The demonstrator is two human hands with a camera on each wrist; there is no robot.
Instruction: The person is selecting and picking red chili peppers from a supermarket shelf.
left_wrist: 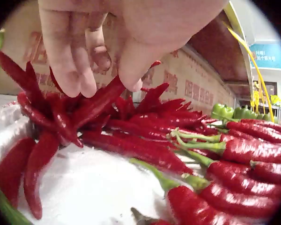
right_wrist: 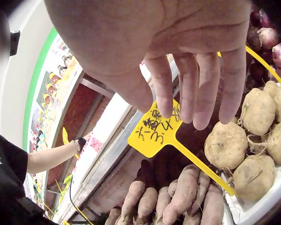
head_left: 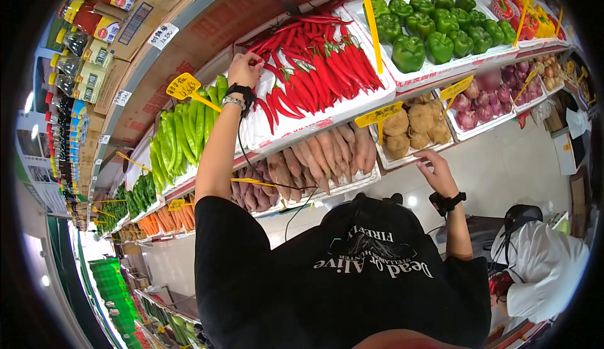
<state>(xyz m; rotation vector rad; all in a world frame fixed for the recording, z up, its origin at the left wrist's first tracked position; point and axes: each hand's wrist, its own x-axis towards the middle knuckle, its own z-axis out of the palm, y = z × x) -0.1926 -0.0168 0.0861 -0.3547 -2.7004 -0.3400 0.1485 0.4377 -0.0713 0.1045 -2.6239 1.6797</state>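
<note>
In the head view, my left hand (head_left: 244,70) reaches to the back left corner of a white foam tray (head_left: 259,122) of long red chili peppers (head_left: 321,75). The left wrist view shows a red chili pepper (left_wrist: 100,102) pinched between the thumb and fingers, just over a loose pile of others. Several chilies with green stems (left_wrist: 253,150) lie side by side to the right. My right hand (head_left: 438,174) is held empty in front of the lower shelf, fingers loosely extended. In the right wrist view it hangs near a yellow price sign (right_wrist: 154,129) and round tan root vegetables (right_wrist: 255,177).
Long green peppers (head_left: 182,132) lie left of the chilies, and green bell peppers (head_left: 434,25) to the right. Sweet potatoes (head_left: 324,157) and red onions (head_left: 487,104) fill lower trays. Yellow price signs (head_left: 184,87) stick up between trays. Another person in white (head_left: 547,273) is at lower right.
</note>
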